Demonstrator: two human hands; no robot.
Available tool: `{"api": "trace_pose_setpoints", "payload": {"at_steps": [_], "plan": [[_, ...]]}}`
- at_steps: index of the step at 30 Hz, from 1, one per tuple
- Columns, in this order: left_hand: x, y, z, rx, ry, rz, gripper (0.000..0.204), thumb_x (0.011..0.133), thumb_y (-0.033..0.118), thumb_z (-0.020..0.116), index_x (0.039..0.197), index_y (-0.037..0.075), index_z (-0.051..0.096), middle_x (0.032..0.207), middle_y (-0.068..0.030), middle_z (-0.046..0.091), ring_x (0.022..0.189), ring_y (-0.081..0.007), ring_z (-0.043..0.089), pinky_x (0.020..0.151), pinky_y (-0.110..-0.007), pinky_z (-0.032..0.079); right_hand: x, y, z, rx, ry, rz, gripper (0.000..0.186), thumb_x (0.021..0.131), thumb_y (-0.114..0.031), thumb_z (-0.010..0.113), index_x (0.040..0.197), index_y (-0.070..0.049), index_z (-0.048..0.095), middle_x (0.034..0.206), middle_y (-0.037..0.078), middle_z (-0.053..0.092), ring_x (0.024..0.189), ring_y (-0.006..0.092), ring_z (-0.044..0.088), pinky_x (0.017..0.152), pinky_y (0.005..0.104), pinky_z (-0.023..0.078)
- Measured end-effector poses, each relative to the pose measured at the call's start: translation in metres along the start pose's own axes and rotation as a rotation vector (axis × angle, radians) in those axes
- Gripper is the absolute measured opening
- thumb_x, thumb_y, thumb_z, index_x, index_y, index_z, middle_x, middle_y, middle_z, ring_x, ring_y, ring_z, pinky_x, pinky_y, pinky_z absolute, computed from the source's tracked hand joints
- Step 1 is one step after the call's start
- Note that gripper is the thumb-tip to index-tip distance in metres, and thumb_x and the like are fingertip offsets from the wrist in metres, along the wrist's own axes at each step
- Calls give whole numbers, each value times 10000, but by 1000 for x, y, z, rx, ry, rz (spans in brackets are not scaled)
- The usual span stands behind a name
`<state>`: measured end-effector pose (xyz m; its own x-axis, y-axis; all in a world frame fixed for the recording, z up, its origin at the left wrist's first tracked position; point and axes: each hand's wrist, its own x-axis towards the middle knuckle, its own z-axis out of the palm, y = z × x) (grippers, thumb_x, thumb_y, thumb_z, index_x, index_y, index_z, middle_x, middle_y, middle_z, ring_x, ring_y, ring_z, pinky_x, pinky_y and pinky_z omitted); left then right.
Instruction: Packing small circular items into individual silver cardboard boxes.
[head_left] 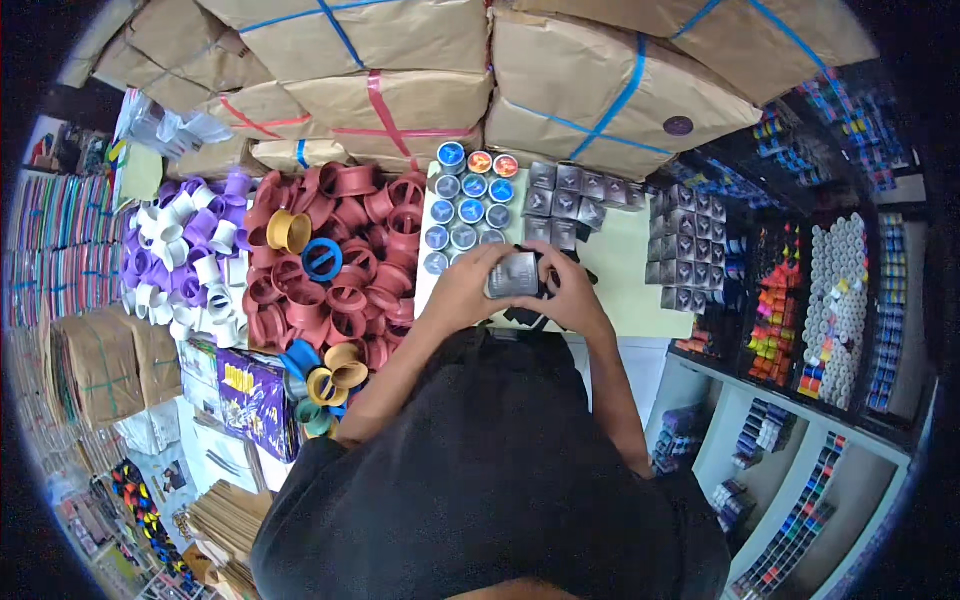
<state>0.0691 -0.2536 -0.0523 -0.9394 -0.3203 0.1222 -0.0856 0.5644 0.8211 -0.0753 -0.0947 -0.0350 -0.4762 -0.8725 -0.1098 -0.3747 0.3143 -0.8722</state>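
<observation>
In front of my body, at the near edge of a pale yellow tabletop [640, 318], I hold a small dark grey box [514, 277] with a lighter silvery face turned up. My left hand [470, 288] closes on its left side. On the other side, the fingers of my right hand [575, 292] curl around its right edge and corner. Dark pieces lie partly hidden under and beside my right hand; their kind is unclear. Just beyond my hands are rows of similar dark boxes [568, 180]. Round tins with blue lids [471, 211] stand to the left of them.
Left of the tins lies a heap of dark red plastic spools [345, 300], with white and purple spools [190, 235] farther left. Brown paper-wrapped bundles [610, 90] wall off the back. Stacked dark boxes [688, 245] and shelves of small goods [835, 300] line the right.
</observation>
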Motion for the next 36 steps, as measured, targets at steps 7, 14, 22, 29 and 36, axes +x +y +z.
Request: {"api": "trace_pose_setpoints", "payload": {"at_steps": [7,14,22,29,36], "plan": [[-2,-5,-9,-285,125,-16,806,671,215,921,1329,50,487,1157,-147,640,1087,-275,653,934,-369,516,-7,-16,10,134,186,30,865,594,-210,970,1355,-72,583,1144,75,648,1087,186,622,918,317,508],[-17,6,-19,-119,272,62,891,645,326,939,1367,83,477,1315,-157,451,1237,-352,522,1001,-432,485,-2,-26,29,107,266,-15,722,637,-221,947,1232,-17,595,1142,123,682,1065,232,660,930,355,514],[-22,8,-25,-123,262,0,763,634,223,912,1289,32,571,1197,-161,589,1119,-350,602,953,-401,501,-11,-47,32,154,242,7,804,619,-259,963,1284,-56,559,1200,119,645,985,217,646,815,353,535],[-26,-8,-48,-339,-97,164,843,600,227,912,1307,-15,521,1193,-179,569,1154,-324,574,1025,-402,440,-15,-80,0,168,-72,-20,858,573,-145,968,1344,-82,594,1278,51,615,859,54,559,611,231,465],[-34,16,-46,-246,41,56,799,579,250,924,1201,13,482,1201,-171,529,1097,-348,581,945,-412,481,-17,-81,20,3,81,-200,651,636,-163,923,1215,-52,649,1155,92,609,1082,239,612,911,349,488]]}}
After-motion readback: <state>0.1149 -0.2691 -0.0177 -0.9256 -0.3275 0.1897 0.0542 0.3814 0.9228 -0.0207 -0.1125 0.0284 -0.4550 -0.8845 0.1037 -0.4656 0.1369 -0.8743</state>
